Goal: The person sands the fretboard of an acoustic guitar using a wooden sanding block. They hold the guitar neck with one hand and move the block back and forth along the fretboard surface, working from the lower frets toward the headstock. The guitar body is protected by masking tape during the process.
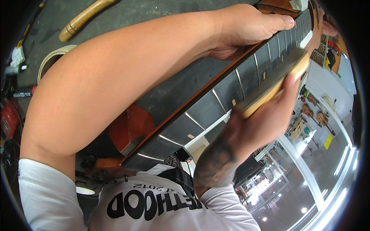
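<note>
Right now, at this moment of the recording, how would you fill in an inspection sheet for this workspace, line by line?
Surface: dark grey work surface, partly hidden by the left forearm.
Work items: fretted neck running diagonally; wooden block over it, blurred, contact unclear; red block by the neck's lower part.
Clutter: wooden handle, pale ring-shaped roll and black tube at the left.
Left hand: at the neck's edge, thumb on it, fingers mostly hidden.
Right hand: gripping the wooden block.
Cables: nothing seen that is clearly a cable.
Surroundings: guitar bodies, a yellow sheet and bright lights at the right.
</note>
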### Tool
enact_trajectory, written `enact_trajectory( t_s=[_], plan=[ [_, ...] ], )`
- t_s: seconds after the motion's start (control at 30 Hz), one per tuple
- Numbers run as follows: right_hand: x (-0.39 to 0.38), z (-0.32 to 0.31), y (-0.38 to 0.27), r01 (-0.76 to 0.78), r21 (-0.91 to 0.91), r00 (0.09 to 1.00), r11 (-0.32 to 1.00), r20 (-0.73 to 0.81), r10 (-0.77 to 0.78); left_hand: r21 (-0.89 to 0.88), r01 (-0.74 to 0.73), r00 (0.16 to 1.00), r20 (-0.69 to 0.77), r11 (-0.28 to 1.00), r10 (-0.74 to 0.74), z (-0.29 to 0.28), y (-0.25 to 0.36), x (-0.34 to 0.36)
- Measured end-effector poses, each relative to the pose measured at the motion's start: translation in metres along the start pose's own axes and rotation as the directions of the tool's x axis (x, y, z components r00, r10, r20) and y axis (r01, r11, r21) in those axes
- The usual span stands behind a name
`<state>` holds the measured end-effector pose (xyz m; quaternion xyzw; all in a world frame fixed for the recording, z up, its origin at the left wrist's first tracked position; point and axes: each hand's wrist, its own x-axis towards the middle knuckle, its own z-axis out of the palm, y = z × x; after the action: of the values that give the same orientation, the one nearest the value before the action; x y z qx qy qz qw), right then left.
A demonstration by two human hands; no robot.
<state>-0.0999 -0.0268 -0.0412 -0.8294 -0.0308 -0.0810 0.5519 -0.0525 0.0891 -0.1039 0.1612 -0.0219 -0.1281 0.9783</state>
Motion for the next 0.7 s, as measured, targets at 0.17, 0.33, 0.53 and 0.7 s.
enact_trajectory(
  t_s=[0.17, 0.33, 0.53, 0.7],
  plan=[
    [-0.099, -0.003, -0.021, -0.094, 0.222, 0.994, 0.970, -0.026, 0.102, 0.034, 0.033, 0.990, -0.135, 0.999, -0.028, 0.014, 0.008, -0.013],
    [-0.039, 0.000, 0.003, 0.169, -0.141, 0.985, 0.975, 0.008, -0.170, 0.047, -0.140, 0.988, -0.053, 0.989, 0.142, 0.004, 0.002, -0.022],
    [0.053, 0.003, 0.002, -0.057, 0.205, 0.998, 0.977, 0.024, 0.053, -0.093, 0.012, 0.999, 0.031, 0.996, -0.009, 0.006, 0.008, -0.012],
    [-0.056, -0.008, 0.000, 0.210, -0.195, 0.977, 0.958, 0.077, -0.198, 0.011, -0.048, 0.992, -0.117, 0.999, 0.049, 0.011, 0.008, -0.019]
  ],
)
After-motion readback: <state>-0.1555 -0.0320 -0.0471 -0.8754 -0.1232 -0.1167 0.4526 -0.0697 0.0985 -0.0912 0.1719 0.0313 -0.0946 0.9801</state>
